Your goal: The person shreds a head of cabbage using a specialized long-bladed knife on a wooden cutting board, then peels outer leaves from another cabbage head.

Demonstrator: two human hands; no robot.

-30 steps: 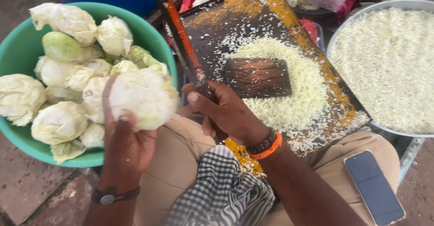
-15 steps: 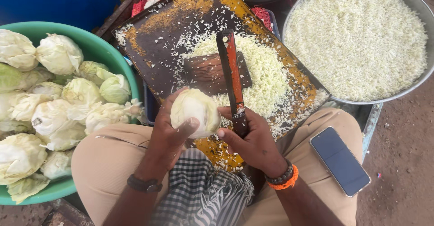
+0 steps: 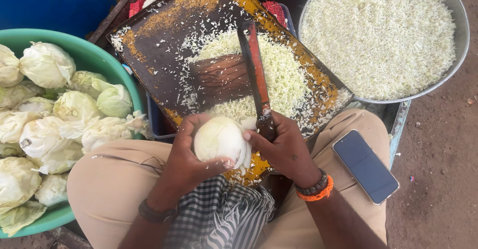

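My left hand (image 3: 186,162) cups a pale cabbage head (image 3: 219,139) over my lap, at the near edge of a dark rusty tray (image 3: 154,50). My right hand (image 3: 286,147) grips the handle of a long knife (image 3: 255,74) whose orange-stained blade points away across the tray. The fingers of that hand also touch the cabbage's right side. A mound of shredded cabbage (image 3: 279,74) lies on the tray around a bare wooden block (image 3: 219,79).
A green tub (image 3: 92,55) at the left holds several whole cabbages (image 3: 47,64). A large metal bowl (image 3: 460,45) of shredded cabbage sits at the upper right. A dark phone (image 3: 364,165) rests on my right thigh. A blue container (image 3: 55,2) stands behind the tub.
My left hand lifted a cabbage out of the green tub and brought it right, to the tray's near edge. My right hand with the knife has closed in against the cabbage.
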